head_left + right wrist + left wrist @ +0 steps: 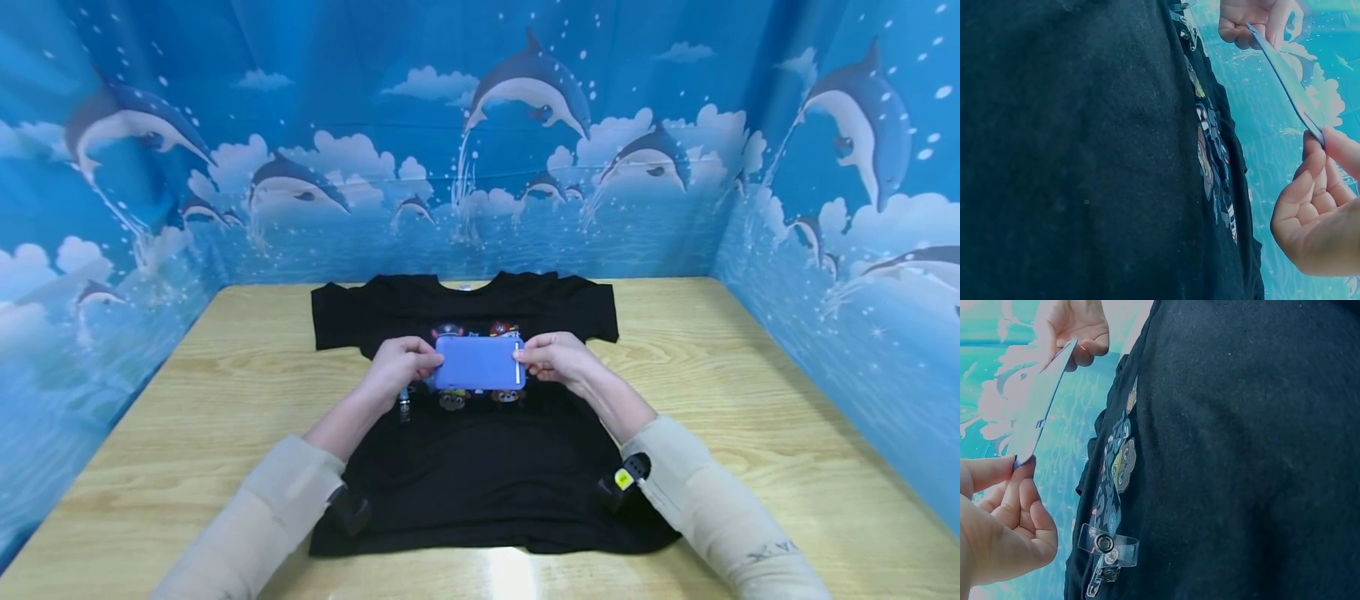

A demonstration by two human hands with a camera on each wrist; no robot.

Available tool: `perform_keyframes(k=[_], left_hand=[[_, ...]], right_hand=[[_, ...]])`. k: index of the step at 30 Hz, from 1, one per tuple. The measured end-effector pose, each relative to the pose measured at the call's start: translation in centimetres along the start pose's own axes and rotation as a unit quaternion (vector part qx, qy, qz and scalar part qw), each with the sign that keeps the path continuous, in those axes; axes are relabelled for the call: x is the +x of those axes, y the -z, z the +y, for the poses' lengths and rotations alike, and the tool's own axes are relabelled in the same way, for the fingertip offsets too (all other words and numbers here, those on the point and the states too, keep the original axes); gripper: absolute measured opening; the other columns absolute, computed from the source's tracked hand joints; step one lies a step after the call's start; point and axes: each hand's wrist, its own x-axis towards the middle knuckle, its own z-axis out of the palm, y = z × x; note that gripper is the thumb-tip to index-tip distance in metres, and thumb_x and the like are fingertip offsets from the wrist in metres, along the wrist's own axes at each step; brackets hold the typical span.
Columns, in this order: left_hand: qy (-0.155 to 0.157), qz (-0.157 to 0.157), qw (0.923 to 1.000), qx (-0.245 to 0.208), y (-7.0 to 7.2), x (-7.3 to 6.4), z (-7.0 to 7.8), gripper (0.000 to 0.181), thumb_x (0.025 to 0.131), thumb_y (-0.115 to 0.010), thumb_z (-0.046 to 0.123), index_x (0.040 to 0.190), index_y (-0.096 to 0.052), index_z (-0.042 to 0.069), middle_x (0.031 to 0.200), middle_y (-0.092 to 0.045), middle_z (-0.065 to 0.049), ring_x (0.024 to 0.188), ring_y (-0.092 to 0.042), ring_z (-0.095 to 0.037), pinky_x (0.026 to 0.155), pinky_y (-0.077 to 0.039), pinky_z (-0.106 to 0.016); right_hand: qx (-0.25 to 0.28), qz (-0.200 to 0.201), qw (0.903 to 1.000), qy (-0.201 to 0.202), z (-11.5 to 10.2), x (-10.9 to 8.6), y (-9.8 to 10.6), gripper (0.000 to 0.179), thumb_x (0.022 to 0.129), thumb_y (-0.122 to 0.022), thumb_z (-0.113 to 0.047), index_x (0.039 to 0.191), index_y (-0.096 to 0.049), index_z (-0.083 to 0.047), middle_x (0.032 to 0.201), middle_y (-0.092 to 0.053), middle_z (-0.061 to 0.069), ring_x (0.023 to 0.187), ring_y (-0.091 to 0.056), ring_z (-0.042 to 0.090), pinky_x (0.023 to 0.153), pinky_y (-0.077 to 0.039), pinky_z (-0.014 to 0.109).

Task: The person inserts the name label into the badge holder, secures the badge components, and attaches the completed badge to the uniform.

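A thin, flat blue card holder [477, 363] with rounded corners and a pale strip near its right end is held level above a black T-shirt [465, 475]. My left hand [397, 367] pinches its left edge between thumb and fingers. At the opposite edge, my right hand [561, 360] pinches it likewise. The left wrist view shows the holder [1044, 406] nearly edge-on. Lying on the shirt beside the left hand is a badge clip [1110, 549] with a clear strap and metal parts; neither hand touches it.
The shirt lies spread on a wooden table [765, 400], sleeves toward the back, with cartoon figures [452, 401] printed on its chest, partly covered by the holder. A blue dolphin-print curtain [360, 242] stands along the table's back and sides.
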Motion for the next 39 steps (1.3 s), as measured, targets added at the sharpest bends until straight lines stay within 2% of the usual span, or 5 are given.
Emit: perform_keyframes(k=[6, 15, 23, 33, 39], left_hand=[[-0.007, -0.002, 0.9999, 0.015, -0.04, -0.08, -0.07, 0.013, 0.087, -0.062, 0.011, 0.085, -0.064, -0.002, 0.086, -0.056, -0.011, 0.079, -0.051, -0.023, 0.082, -0.042, -0.044], [-0.007, -0.002, 0.9992, 0.040, 0.10, 0.05, 0.09, 0.015, 0.086, -0.063, 0.013, 0.085, -0.067, -0.002, 0.088, -0.058, -0.011, 0.081, -0.051, -0.024, 0.080, -0.043, -0.043], [0.013, -0.004, 0.9997, 0.021, 0.02, -0.07, 0.02, 0.014, 0.088, -0.061, 0.013, 0.088, -0.064, -0.001, 0.083, -0.057, -0.009, 0.078, -0.052, -0.021, 0.081, -0.043, -0.042], [0.009, -0.033, 0.9994, -0.005, 0.43, -0.25, -0.16, 0.025, 0.090, -0.058, 0.015, 0.102, -0.064, -0.007, 0.076, -0.056, -0.005, 0.074, -0.052, -0.017, 0.079, -0.045, -0.038], [0.001, -0.039, 0.9990, -0.023, 0.48, -0.27, -0.34, 0.022, 0.090, -0.058, 0.011, 0.098, -0.064, -0.008, 0.076, -0.056, -0.005, 0.073, -0.052, -0.017, 0.077, -0.045, -0.036]], right_hand=[[0.019, -0.014, 0.9997, -0.006, 0.02, 0.02, 0.06, 0.014, 0.084, -0.065, -0.005, 0.072, -0.061, -0.010, 0.059, -0.057, 0.000, 0.052, -0.051, 0.010, 0.052, -0.043, 0.021], [0.015, -0.016, 0.9997, -0.009, -0.12, -0.01, 0.17, 0.010, 0.083, -0.066, -0.006, 0.075, -0.061, -0.009, 0.059, -0.058, 0.000, 0.053, -0.053, 0.010, 0.053, -0.043, 0.022], [-0.001, -0.012, 0.9999, -0.005, -0.16, -0.12, -0.11, 0.007, 0.085, -0.066, -0.010, 0.085, -0.061, -0.004, 0.061, -0.060, 0.000, 0.055, -0.055, 0.010, 0.053, -0.044, 0.022], [0.002, -0.043, 0.9991, 0.000, -0.12, -0.49, 0.16, 0.018, 0.089, -0.059, -0.010, 0.101, -0.058, 0.003, 0.068, -0.061, 0.001, 0.060, -0.056, 0.011, 0.060, -0.046, 0.024], [0.005, -0.057, 0.9983, 0.009, -0.09, -0.62, 0.30, 0.014, 0.090, -0.058, -0.008, 0.100, -0.058, 0.001, 0.069, -0.061, 0.001, 0.061, -0.056, 0.011, 0.062, -0.047, 0.024]])
